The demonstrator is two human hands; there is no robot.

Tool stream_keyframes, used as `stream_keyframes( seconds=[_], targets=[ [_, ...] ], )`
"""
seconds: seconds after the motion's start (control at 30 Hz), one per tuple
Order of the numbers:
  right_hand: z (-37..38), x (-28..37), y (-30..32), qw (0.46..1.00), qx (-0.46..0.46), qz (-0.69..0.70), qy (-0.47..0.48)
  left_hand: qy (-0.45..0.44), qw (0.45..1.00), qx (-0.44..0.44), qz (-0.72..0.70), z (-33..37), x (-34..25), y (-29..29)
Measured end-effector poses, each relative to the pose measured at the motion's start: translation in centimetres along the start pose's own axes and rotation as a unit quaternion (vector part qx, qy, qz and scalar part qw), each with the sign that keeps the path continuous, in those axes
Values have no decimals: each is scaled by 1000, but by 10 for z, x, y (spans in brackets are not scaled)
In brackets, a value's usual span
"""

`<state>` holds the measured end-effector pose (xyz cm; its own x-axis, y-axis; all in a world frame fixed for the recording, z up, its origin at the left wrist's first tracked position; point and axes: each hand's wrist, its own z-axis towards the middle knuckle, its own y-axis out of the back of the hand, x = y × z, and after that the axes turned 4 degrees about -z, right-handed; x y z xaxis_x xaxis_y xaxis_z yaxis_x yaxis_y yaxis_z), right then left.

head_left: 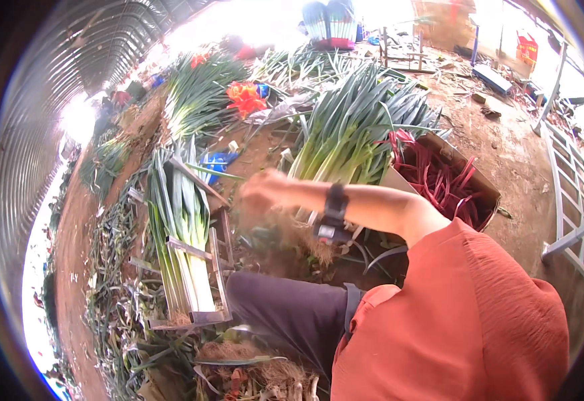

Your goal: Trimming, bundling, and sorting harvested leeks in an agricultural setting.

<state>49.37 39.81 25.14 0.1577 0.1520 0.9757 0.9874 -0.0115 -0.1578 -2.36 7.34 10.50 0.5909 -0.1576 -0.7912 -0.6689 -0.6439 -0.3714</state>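
Grip: right hand [263, 189] stretched out at the end of the forearm, badly blurred; cannot tell whether the fingers are apart, together or clamped on something. Left hand out of view.

Risks, as judged: a careless sweep of the fingers could catch the leek leaves and bend or tear them, as the tips spread beyond the bars. The knee [242, 294] sits close by the slatted frame [188, 248]; a bump there might shift it and let the stalks slip out of line.

Position: leek bundle [182, 217] lies in the frame, left of the hand and apart from it, root ends nearer the picture's bottom.

Outward: larger leek pile [352, 127] beyond the forearm; at its right, a cardboard box [392, 178] of red strips [442, 180]; leek trimmings [115, 267] left of the frame.
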Motion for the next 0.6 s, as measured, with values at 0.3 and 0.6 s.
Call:
stream_keyframes(
  seconds=[0.3,0.6],
  targets=[
    [-16,-57,-156,920,363,-134,-64,-19,999,-30,8,-8,-2,18],
    [-73,-164,-305,716,617,-299,-131,-166,972,-129,-106,-81,-46,65]
  ],
)
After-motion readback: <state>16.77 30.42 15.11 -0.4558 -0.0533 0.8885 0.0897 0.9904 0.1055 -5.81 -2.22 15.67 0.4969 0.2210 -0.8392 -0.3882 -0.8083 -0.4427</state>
